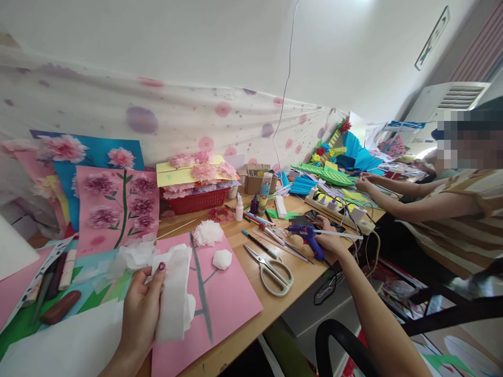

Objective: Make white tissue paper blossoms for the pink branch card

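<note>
My left hand [145,303] pinches a folded stack of white tissue paper [173,293] over a pink sheet [236,309]. That sheet carries a painted grey-green stem [199,283], a fluffy white paper flower [208,233] and a smaller white paper bud [222,259]. Another white piece is partly hidden behind the stack. At the table's right edge, my right hand [329,236] has its fingers around the rear of a blue glue gun [308,235], partly hidden by it. A clear glue stick [346,234] juts from the gun's back. Beneath lies a dark phone [336,225].
White-handled scissors [275,275], pens and brushes lie mid-table. Behind stand glue bottles [239,208] and a red basket [196,203] of paper flowers. A power strip [341,209] with cords sits at right, near a co-worker's hands [365,182]. Finished flower pictures [118,209] lean at left.
</note>
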Demonstrator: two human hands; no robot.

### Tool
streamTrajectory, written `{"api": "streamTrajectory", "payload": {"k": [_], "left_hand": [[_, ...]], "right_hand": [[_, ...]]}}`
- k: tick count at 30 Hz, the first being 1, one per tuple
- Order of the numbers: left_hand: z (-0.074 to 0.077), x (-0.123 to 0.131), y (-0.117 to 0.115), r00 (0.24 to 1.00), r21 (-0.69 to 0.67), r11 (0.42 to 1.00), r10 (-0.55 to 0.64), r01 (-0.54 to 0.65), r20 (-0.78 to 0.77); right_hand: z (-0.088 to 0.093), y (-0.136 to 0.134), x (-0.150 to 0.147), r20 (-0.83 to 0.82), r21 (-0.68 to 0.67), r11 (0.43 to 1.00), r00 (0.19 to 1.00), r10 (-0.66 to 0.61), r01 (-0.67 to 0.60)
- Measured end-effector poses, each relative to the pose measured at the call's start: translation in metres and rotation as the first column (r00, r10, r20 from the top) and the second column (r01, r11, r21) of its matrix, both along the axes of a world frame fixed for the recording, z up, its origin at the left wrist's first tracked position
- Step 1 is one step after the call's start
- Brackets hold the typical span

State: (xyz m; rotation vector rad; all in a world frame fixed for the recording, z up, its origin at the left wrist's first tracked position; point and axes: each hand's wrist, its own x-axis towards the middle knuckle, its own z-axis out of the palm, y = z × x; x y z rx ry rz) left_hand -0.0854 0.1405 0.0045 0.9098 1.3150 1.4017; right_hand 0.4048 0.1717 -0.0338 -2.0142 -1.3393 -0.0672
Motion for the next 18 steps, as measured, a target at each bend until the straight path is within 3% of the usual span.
{"api": "streamTrajectory", "payload": {"k": [10, 14, 18], "left_hand": [[0.004, 0.005, -0.003, 0.998, 0.042, 0.999, -0.007, 0.009, -0.056], [0.003, 0.004, -0.002, 1.000, 0.013, 1.000, -0.019, 0.019, -0.025], [0.003, 0.004, -0.001, 0.999, -0.018, 1.000, -0.023, 0.023, 0.030]], "right_hand": [[0.001, -0.004, -0.004, -0.016, 0.049, 0.998, 0.999, 0.028, -0.028], [0.008, -0.016, -0.009, -0.073, 0.227, 0.972, 0.995, 0.072, -0.053], [0.016, -0.036, -0.009, -0.068, 0.346, 0.938, 0.998, -0.003, 0.026]]}}
